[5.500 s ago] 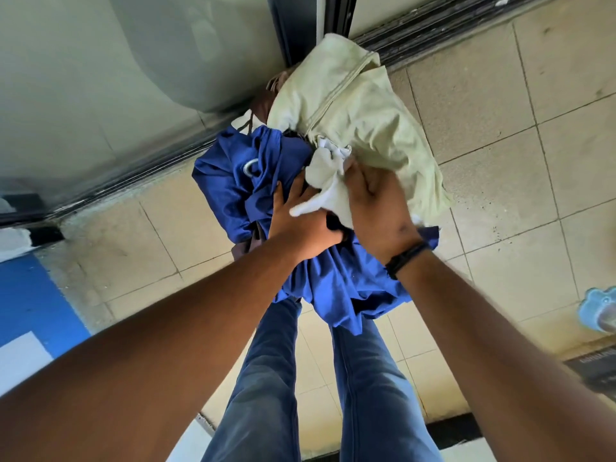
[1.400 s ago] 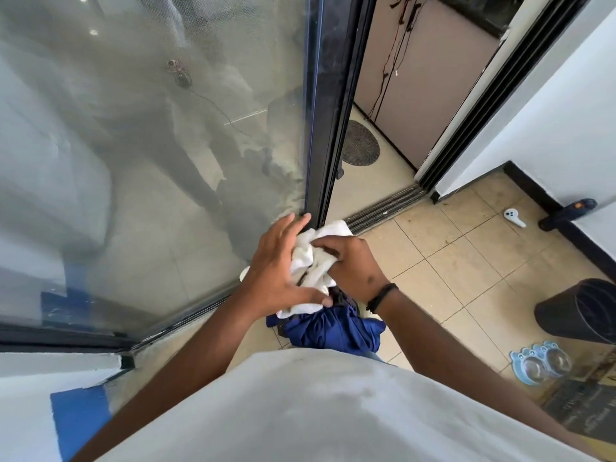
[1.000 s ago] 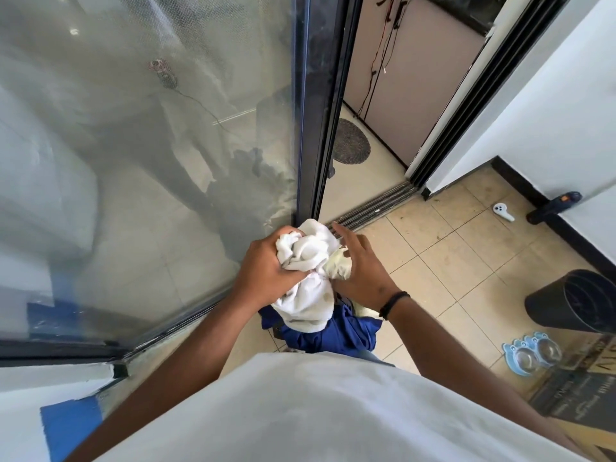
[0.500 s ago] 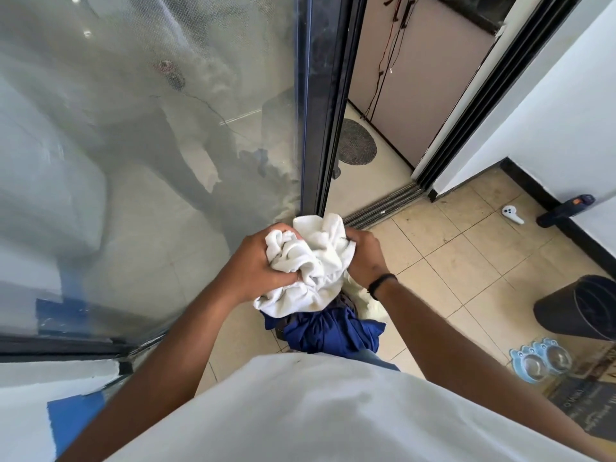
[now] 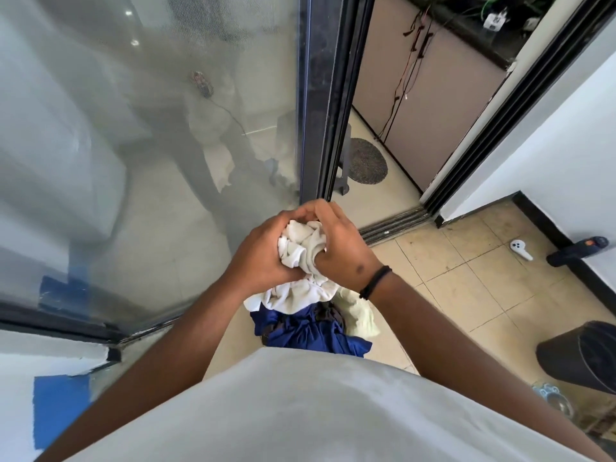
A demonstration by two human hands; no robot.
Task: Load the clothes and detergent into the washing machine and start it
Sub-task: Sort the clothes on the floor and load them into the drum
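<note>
I hold a bundle of clothes against my body, in front of a sliding glass door. On top is a crumpled white cloth [image 5: 301, 258]. My left hand [image 5: 263, 258] grips it from the left and my right hand [image 5: 343, 251] grips it from the right, fingertips meeting over the top. Below the white cloth hang a blue garment [image 5: 310, 331] and a pale yellow-green garment [image 5: 358, 315]. No washing machine or detergent is in view.
The dark door frame [image 5: 320, 95] stands just ahead, with the open doorway and a round mat [image 5: 366, 161] to its right. A black bin [image 5: 586, 360], a blue pet bowl [image 5: 551, 400], a white object [image 5: 520, 250] and a dark tool [image 5: 578, 251] lie on the tiled floor at right.
I stood up from the floor with the clothes. Over the last second both hands closed tighter round the white cloth, balling it up on top of the bundle.
</note>
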